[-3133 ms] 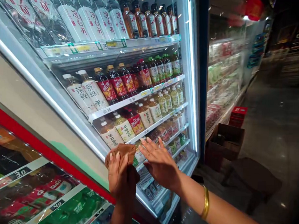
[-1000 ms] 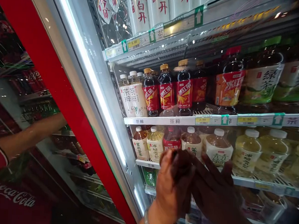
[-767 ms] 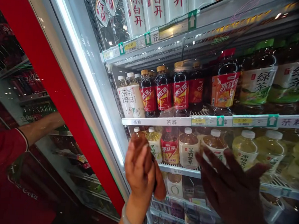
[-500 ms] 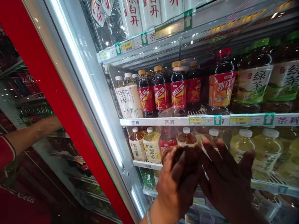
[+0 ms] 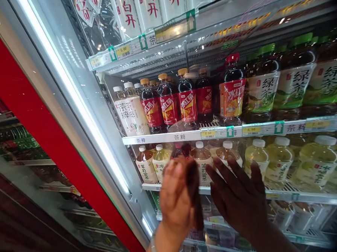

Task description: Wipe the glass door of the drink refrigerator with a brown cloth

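Observation:
My left hand (image 5: 174, 199) is raised, a band round its wrist, in front of the lower bottle shelf. Its fingers are blurred and overlap. A dark brown strip runs down its right side; I cannot tell whether this is the shaded palm or something held. To its right, my right hand (image 5: 239, 199) lies in shadow, its fingers apart and stretched up and left, holding nothing I can see. A gap separates the two hands. Behind them stand a jasmine tea bottle (image 5: 204, 161) and a bottle of pale yellow drink (image 5: 256, 155), which neither hand grips.
Red-labelled iced tea bottles (image 5: 168, 105) and green tea bottles (image 5: 263, 89) fill the shelf above. White-labelled packages (image 5: 149, 8) are higher up. Price tags line the shelf edge (image 5: 193, 136). A lit tube (image 5: 74, 87) and a red frame (image 5: 57, 146) run down the left side.
My hands were close together, overlapping in view; now they are apart, the left shifted left. The view has turned right. The other person in red at the left has gone out of view.

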`<control>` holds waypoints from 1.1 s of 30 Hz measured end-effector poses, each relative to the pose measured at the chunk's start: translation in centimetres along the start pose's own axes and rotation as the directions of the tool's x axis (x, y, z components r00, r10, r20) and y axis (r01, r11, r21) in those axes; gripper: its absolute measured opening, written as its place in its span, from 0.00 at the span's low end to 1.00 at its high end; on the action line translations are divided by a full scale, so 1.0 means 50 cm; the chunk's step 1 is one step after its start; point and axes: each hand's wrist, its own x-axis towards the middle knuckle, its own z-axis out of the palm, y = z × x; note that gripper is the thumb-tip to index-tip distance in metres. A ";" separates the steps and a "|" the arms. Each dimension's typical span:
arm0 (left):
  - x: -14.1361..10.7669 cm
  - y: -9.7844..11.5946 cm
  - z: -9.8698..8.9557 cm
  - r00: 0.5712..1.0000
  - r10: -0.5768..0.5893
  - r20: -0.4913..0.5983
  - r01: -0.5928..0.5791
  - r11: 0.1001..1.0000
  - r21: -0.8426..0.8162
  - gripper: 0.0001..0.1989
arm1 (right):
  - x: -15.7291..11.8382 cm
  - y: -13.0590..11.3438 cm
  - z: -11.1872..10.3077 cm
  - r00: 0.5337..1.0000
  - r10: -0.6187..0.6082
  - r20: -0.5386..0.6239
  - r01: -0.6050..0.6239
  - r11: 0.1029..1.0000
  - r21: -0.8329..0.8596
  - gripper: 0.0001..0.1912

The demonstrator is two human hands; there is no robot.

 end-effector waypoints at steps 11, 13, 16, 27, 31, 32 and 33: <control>-0.016 0.034 0.034 0.997 -0.039 -0.068 0.040 0.999 0.012 0.34 | 0.001 -0.004 0.000 1.000 -0.001 -0.017 0.001 1.000 -0.010 0.31; -0.011 0.029 0.031 0.998 0.006 -0.059 -0.007 1.000 -0.018 0.34 | 0.001 -0.001 -0.003 1.000 -0.008 -0.011 0.008 1.000 -0.013 0.31; 0.004 -0.010 0.001 0.989 -0.102 -0.108 0.108 0.993 0.050 0.39 | -0.004 0.005 -0.010 0.999 0.002 0.032 -0.001 1.000 -0.022 0.33; -0.004 0.060 0.054 1.000 0.002 0.029 -0.001 0.998 -0.062 0.41 | -0.004 0.047 -0.065 0.995 -0.043 0.090 0.046 0.999 -0.028 0.20; 0.020 0.045 0.038 0.985 -0.156 -0.072 0.157 0.987 0.014 0.42 | -0.018 0.064 -0.076 0.991 -0.008 0.132 0.020 0.996 -0.085 0.23; 0.020 0.059 0.043 0.984 -0.160 -0.084 0.162 0.987 0.017 0.42 | -0.022 0.067 -0.076 0.991 -0.009 0.135 0.020 0.997 -0.079 0.22; 0.017 0.080 0.053 0.986 -0.154 -0.068 0.155 0.988 0.010 0.41 | -0.026 0.071 -0.075 0.991 -0.010 0.130 0.018 0.998 -0.063 0.21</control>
